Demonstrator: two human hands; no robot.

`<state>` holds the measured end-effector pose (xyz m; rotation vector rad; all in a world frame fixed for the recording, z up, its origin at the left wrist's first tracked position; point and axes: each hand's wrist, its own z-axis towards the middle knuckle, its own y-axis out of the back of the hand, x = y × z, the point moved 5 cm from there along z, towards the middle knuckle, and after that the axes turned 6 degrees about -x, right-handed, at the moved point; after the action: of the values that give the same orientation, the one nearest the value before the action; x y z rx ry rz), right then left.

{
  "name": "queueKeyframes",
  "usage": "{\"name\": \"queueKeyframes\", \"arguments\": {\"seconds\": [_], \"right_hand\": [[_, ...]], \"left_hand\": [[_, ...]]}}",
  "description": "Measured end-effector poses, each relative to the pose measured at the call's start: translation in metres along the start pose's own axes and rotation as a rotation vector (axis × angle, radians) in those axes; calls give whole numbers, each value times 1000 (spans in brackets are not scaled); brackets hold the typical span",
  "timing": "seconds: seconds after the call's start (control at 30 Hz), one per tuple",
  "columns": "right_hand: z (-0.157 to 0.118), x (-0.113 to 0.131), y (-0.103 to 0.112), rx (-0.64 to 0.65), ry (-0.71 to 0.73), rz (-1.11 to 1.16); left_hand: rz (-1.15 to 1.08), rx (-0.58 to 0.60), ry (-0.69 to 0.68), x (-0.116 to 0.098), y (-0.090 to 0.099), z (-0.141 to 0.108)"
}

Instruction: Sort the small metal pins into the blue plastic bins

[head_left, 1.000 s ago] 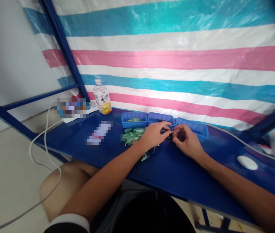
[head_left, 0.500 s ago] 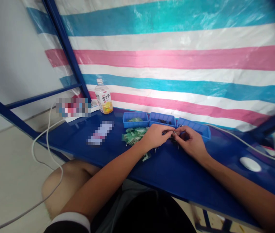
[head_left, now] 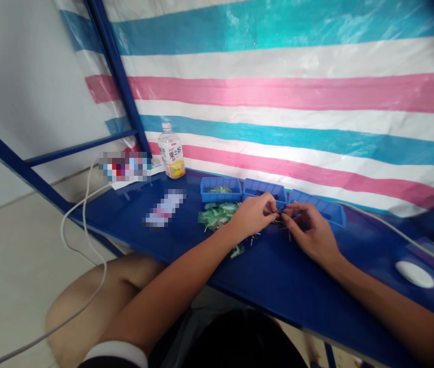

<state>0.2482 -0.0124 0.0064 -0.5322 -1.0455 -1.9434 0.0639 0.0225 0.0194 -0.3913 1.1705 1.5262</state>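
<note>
My left hand (head_left: 254, 214) and my right hand (head_left: 312, 232) meet above the desk, fingertips pinched close together. Something small and dark shows between them, too small to name. Under the fingers lie several thin dark and metallic pieces (head_left: 278, 223). Beside my left hand is a heap of small green pieces (head_left: 215, 214), like little circuit boards or packets, partly covered by that hand. Behind the hands, in a row, stand a blue bin with green pieces (head_left: 221, 196), a blue bin with dark parts (head_left: 257, 184) and a third blue bin (head_left: 335, 214), partly hidden by my right hand.
On the blue desk (head_left: 278, 286) stand a drink bottle (head_left: 173, 156) and a blurred-out flat item (head_left: 165, 208) at the left. A white oval object (head_left: 415, 274) lies at the right. Pale cables (head_left: 385, 224) cross the desk's right and hang at the left. Striped sheeting (head_left: 278, 92) hangs behind.
The view has shifted slightly, so the desk things sit further right. Both hands stay together over the small pieces, with the fingertips slightly rearranged.
</note>
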Motion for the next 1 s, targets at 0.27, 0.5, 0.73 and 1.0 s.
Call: {"name": "queueKeyframes", "arguments": {"seconds": [0.27, 0.5, 0.73, 1.0], "right_hand": [[5, -7, 3, 29, 51, -130], [6, -6, -4, 154, 153, -128], [3, 5, -7, 230, 169, -73], [5, -26, 9, -3, -372, 238]], "left_hand": [[25, -8, -49, -8, 6, 1], [29, -3, -30, -11, 4, -1], [16, -46, -17, -9, 6, -1], [406, -8, -150, -2, 3, -2]]}}
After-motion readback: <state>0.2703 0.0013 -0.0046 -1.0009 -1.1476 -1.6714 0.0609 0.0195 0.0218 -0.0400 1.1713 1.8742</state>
